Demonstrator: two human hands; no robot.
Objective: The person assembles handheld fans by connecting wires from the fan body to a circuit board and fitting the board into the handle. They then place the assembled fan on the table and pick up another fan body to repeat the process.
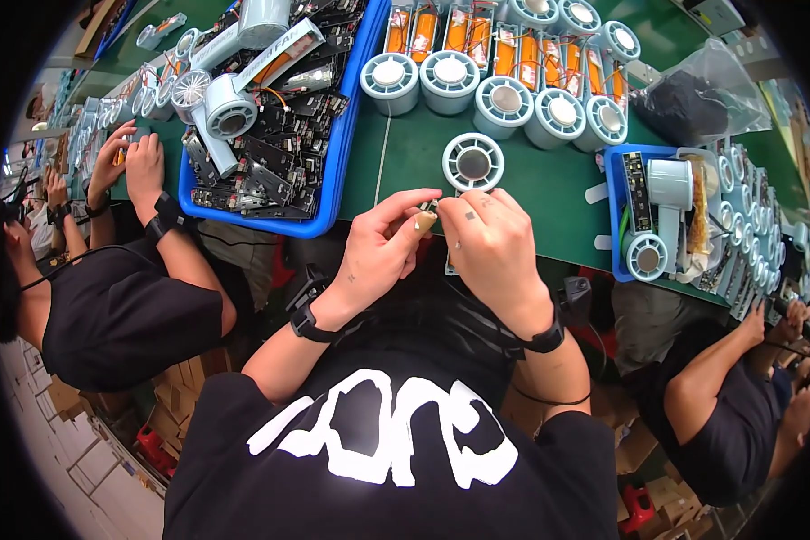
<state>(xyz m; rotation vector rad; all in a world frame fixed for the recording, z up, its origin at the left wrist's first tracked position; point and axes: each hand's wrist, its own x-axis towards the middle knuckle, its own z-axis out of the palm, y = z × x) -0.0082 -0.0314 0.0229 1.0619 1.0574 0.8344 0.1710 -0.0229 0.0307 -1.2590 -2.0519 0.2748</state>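
Observation:
A light-blue handheld fan (473, 163) lies before me at the table edge, its round grille away from me. Its handle is mostly hidden beneath my hands. My right hand (495, 236) is curled over that handle, fingers bent in close to my left fingertips. My left hand (382, 241) is closed in a pinch beside it, a tan cover on one fingertip. A tiny dark piece shows between the fingertips, too small to name. Both wrists wear black bands.
A blue bin (328, 193) of black circuit boards and fan parts stands left. Open fans (450, 74) with orange batteries line the back. A smaller blue tray (617, 211) and a clear bag (706, 94) are at right. Co-workers (121, 301) sit on both sides.

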